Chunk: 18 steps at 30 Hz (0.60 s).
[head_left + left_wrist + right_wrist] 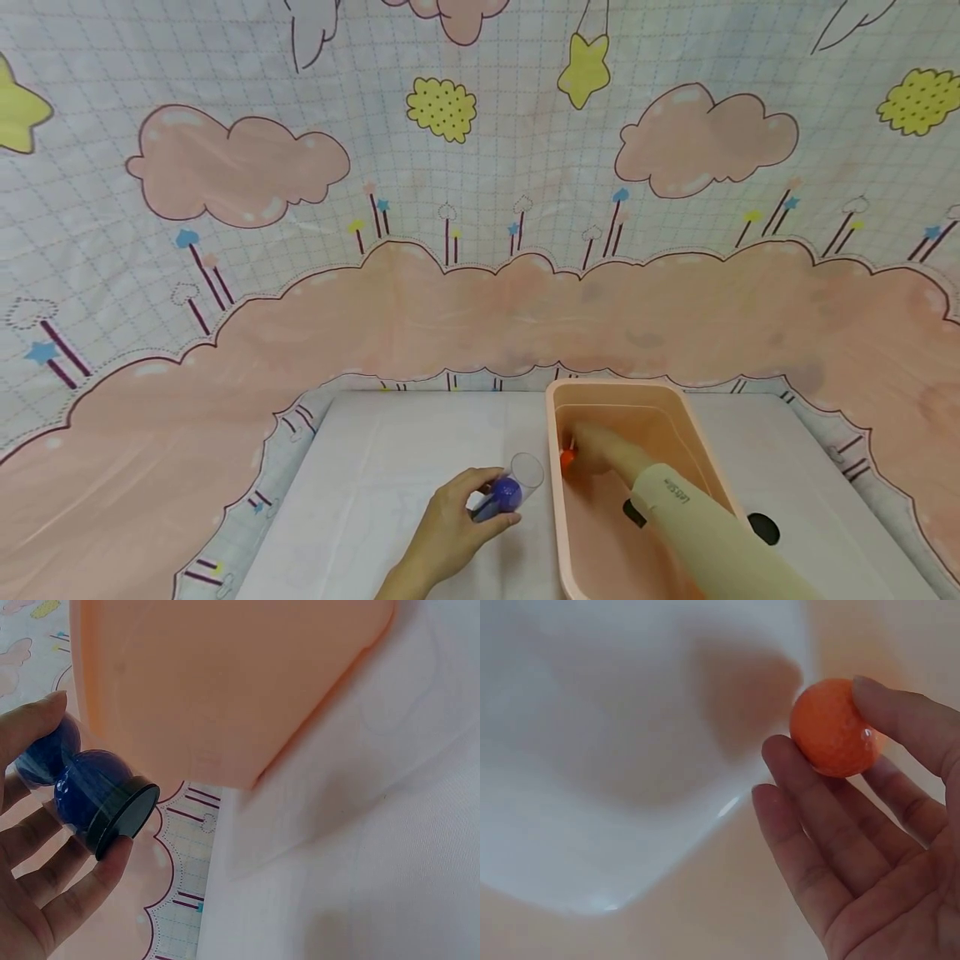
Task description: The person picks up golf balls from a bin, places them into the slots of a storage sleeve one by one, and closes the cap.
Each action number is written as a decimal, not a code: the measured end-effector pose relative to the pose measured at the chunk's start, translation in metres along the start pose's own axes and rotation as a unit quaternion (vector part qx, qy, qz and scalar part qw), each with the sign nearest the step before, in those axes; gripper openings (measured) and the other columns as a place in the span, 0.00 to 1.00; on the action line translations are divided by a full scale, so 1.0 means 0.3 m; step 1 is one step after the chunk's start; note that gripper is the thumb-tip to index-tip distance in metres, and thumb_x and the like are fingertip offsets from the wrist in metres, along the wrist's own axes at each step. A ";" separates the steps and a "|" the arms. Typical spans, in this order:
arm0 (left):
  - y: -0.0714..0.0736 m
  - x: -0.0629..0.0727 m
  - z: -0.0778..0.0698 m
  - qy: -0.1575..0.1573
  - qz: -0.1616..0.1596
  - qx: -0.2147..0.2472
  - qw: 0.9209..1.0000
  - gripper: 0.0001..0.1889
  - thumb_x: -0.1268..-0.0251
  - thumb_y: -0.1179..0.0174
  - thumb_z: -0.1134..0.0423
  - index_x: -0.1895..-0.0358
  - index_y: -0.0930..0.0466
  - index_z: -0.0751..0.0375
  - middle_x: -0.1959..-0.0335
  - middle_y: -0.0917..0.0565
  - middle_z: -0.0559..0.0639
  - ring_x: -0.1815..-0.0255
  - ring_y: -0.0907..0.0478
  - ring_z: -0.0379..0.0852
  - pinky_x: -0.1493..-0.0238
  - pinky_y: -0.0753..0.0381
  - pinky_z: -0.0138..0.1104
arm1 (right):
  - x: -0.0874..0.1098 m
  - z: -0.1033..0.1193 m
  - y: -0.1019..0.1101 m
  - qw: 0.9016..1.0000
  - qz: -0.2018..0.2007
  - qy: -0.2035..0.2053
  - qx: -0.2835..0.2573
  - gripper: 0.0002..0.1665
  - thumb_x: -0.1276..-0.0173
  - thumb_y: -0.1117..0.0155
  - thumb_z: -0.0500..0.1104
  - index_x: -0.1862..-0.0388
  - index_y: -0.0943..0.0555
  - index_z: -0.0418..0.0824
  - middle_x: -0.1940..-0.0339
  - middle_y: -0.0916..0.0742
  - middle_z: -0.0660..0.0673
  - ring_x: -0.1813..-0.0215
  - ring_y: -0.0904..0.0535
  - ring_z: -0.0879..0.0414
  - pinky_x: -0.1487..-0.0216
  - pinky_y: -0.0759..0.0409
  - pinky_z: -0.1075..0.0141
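Observation:
In the head view my left hand grips a clear tube with its open end tilted up to the right, just left of the bin. Two blue balls sit inside it in the left wrist view, above a dark cap that closes its lower end. Fingertips touch the cap's edge. My right hand reaches down into the peach bin near its far left corner. It pinches an orange ball between thumb and fingers.
A black round disc lies on the white table right of the bin. Partly behind the right sleeve shows a small dark piece. A patterned cloth hangs behind the table.

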<state>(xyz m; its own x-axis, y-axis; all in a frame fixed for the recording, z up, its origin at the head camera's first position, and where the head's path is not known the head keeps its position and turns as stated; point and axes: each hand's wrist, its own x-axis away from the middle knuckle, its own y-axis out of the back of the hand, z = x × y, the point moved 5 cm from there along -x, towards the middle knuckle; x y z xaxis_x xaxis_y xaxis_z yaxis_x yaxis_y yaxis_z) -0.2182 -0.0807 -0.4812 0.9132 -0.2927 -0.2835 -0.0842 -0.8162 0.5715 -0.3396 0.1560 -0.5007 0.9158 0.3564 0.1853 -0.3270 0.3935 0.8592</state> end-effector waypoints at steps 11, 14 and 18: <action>-0.003 0.000 -0.007 -0.002 0.001 -0.003 1.000 0.27 0.41 0.26 0.40 0.39 0.18 0.42 0.50 0.14 0.40 0.49 0.17 0.40 0.58 0.16 0.29 | 0.054 0.040 0.079 0.998 -0.018 0.052 -0.011 0.14 0.44 0.19 0.34 0.63 0.17 0.39 0.71 0.17 0.47 0.70 0.24 0.55 0.66 0.19 0.65; -0.005 0.001 -0.007 0.002 0.003 -0.001 1.000 0.28 0.41 0.26 0.40 0.39 0.18 0.42 0.50 0.14 0.40 0.48 0.17 0.40 0.59 0.16 0.29 | 0.065 0.048 0.095 0.997 -0.019 0.066 -0.026 0.14 0.43 0.20 0.33 0.62 0.17 0.39 0.67 0.16 0.45 0.67 0.23 0.55 0.62 0.16 0.64; -0.012 0.001 -0.006 0.006 0.005 0.002 1.000 0.28 0.42 0.26 0.40 0.39 0.18 0.42 0.51 0.14 0.39 0.49 0.17 0.39 0.59 0.16 0.28 | 0.083 0.062 0.121 0.996 -0.030 0.081 -0.021 0.13 0.42 0.20 0.35 0.61 0.16 0.43 0.65 0.16 0.46 0.65 0.22 0.55 0.61 0.15 0.64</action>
<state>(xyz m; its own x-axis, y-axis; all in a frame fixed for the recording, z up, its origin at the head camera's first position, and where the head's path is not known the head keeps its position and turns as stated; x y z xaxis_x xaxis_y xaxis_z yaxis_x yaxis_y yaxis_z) -0.2168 -0.0770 -0.4818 0.9167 -0.2953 -0.2690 -0.0951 -0.8154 0.5711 -0.3243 0.1636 -0.4560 0.8854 0.4619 0.0513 -0.2847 0.4517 0.8455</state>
